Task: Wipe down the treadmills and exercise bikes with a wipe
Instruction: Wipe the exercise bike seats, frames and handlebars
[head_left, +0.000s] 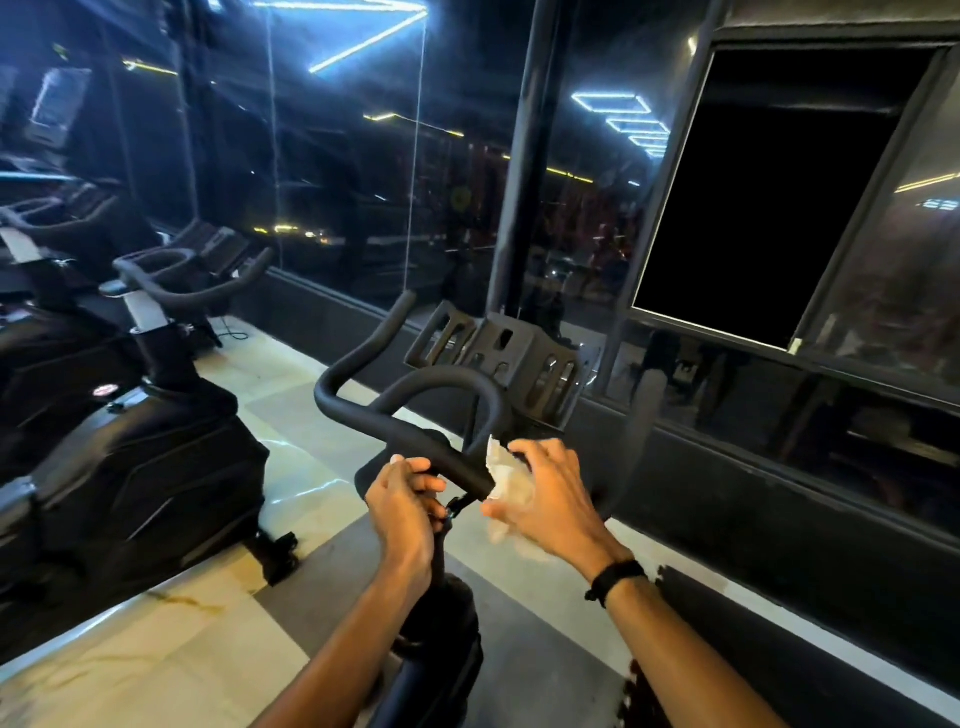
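Hands work close in at the near end of the exercise bike (415, 519). The left hand (402, 501) grips the handlebar (415, 431) at its centre, fingers curled over the black tube, steadying it. The right hand (545, 493) holds the wipe (506, 480), a crumpled pale wad pinched between fingers and palm and pressed against the bar just to the right of the left hand. A black wristband (618, 577) sits on the right wrist.

From the wipe, the bar's long axis runs away and leftward, curving up into the left horn, with a loop arching above the centre; the right hand is the nearer one to the unwiped loop and to the right horn (641, 441), which is dim and blurred, so I can only guess at its line. The left hand itself covers part of the centre and would block a sweep that way.

Beyond the bar stands a slotted black console bracket (519, 358). Further left, two more bikes (130, 441) stand on the pale tiled floor (291, 405), well apart from this one. Behind everything runs a dark glass wall (337, 182) with reflected ceiling lights.
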